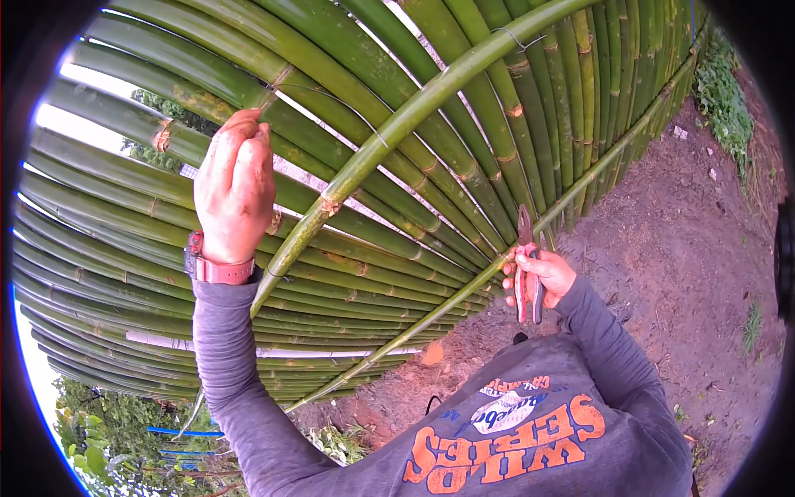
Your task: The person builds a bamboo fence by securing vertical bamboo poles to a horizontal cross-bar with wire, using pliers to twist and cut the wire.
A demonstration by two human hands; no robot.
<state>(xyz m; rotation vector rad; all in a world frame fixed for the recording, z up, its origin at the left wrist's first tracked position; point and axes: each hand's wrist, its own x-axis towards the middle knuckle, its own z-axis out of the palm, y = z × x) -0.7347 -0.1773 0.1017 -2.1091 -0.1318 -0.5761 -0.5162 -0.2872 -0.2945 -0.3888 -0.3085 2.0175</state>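
Observation:
My left hand (234,189) is raised against a fence of upright green bamboo poles (124,240), its fingertips pinching a thin metal wire (331,99) that runs right toward a diagonal bamboo rail (397,124). A pink-strapped watch (217,269) sits on that wrist. Lower right, my right hand (542,275) grips a pair of pliers (525,265) with red and dark handles, jaws pointing up, close to a thinner lower bamboo rail (464,290). Both arms wear grey long sleeves.
Bare brown soil (687,215) lies along the right of the fence, with green weeds (725,91) at the far edge. A wire tie (517,37) wraps the upper rail. Leafy plants (91,431) and blue lines show past the fence at lower left.

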